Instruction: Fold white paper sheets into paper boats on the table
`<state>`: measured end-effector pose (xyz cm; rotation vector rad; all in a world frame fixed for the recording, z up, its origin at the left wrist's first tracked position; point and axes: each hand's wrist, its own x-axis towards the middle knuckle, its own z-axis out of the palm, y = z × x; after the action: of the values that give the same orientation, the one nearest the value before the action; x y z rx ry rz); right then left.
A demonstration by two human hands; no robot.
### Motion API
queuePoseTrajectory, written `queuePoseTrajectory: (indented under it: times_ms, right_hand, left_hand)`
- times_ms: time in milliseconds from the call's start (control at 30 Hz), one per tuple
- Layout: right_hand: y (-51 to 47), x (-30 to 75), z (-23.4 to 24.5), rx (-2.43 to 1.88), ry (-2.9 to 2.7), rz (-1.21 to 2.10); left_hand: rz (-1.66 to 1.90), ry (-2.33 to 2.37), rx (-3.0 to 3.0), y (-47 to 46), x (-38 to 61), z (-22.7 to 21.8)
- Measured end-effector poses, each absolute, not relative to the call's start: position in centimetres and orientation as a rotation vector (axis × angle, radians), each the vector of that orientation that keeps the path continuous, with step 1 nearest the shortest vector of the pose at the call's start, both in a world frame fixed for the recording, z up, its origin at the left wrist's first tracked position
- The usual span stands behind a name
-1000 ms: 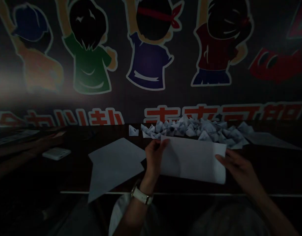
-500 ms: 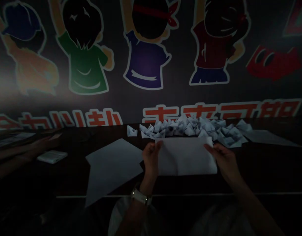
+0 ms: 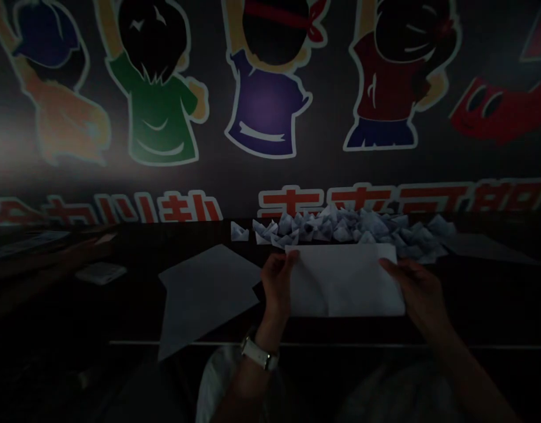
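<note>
A white sheet of paper (image 3: 345, 279) is held above the dark table, folded over to about half its length. My left hand (image 3: 277, 282) pinches its upper left corner; a white watch sits on that wrist. My right hand (image 3: 418, 291) grips the sheet's right edge. Just behind the sheet lies a heap of several small folded paper boats (image 3: 341, 226).
A loose stack of white sheets (image 3: 206, 291) lies to the left, hanging over the table's front edge (image 3: 133, 342). A small white object (image 3: 100, 272) sits far left, near another person's forearm (image 3: 41, 264). More paper (image 3: 482, 247) lies at the right. A cartoon banner covers the wall behind.
The sheet's right end has been brought leftward, so the paper is now shorter and doubled. My right hand moved left with it; my left hand kept its corner.
</note>
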<state>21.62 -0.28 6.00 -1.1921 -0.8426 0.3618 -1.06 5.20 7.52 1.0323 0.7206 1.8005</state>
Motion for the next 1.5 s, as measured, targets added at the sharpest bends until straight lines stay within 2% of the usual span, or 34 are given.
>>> queuePoseTrajectory:
  times_ms: [767,1500]
  right_hand:
    - [-0.9,21.5,6.3,-1.238,-0.847,0.306]
    - [-1.2,20.7,7.2,-1.209,-0.889,0.348]
  left_hand:
    - [1.789,0.811,1.102,5.1,-1.4,7.6]
    - [1.707,0.71,1.0,5.0,-2.4,7.4]
